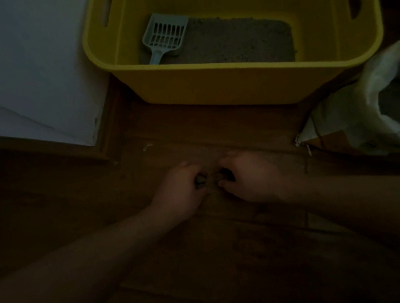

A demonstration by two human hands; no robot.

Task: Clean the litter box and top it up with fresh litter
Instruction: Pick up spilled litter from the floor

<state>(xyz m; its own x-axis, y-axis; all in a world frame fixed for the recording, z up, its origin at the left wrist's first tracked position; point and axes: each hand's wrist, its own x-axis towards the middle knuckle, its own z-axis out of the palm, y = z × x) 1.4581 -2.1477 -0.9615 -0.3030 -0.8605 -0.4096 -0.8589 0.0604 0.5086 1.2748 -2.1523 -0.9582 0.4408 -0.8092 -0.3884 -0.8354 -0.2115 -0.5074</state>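
Bare forearms (85,260); bare left hand (177,185), bare right hand (253,175).

Scoop (164,37) lies on litter (233,40) inside the box (235,84); bag (381,105) just right of it

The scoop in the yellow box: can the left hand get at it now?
Probably yes: the box is open on top, the scoop lies uncovered, though the left hand seems to grip a small grey thing.
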